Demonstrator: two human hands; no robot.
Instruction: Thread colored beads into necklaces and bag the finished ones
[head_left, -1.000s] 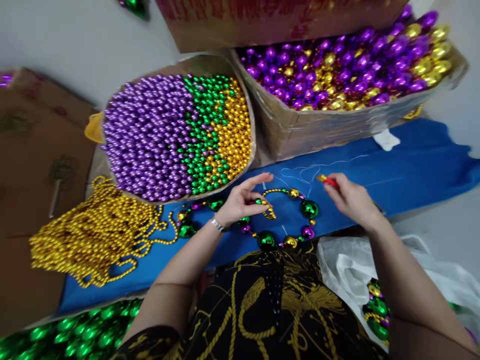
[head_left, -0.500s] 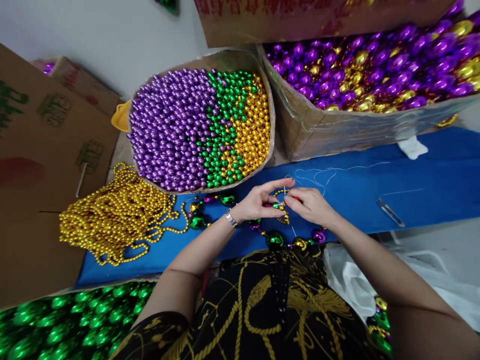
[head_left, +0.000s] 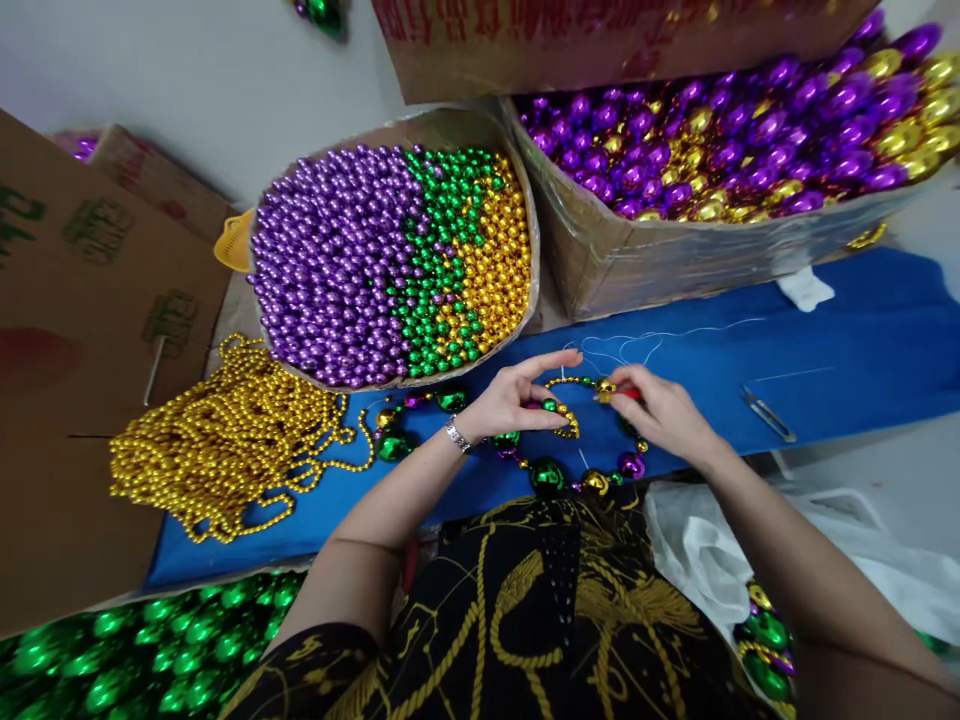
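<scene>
My left hand (head_left: 506, 402) holds part of a bead strand (head_left: 574, 428) with small gold, green and purple beads. Its index finger is stretched out, and the thumb lies over the beads. To the right, my right hand (head_left: 671, 415) is closed on a small red-handled object (head_left: 628, 393), whose kind I cannot make out. A gold bead (head_left: 604, 388) sits at that object's tip. Below the hands, a bead necklace (head_left: 550, 475) with large green, gold and purple beads lies on the blue cloth (head_left: 465, 497).
A box of small purple, green and gold beads (head_left: 337, 260) stands behind the hands. Larger beads fill the right-hand carton (head_left: 600, 260). A gold bead pile (head_left: 225, 440) lies left. Thread snips (head_left: 769, 414), white thread (head_left: 645, 340) and a white scrap (head_left: 806, 290) lie right.
My right hand has moved right, away from my left hand, with the red-handled object. My left hand keeps nearly the same pose on the strand. The whole view has shifted slightly.
</scene>
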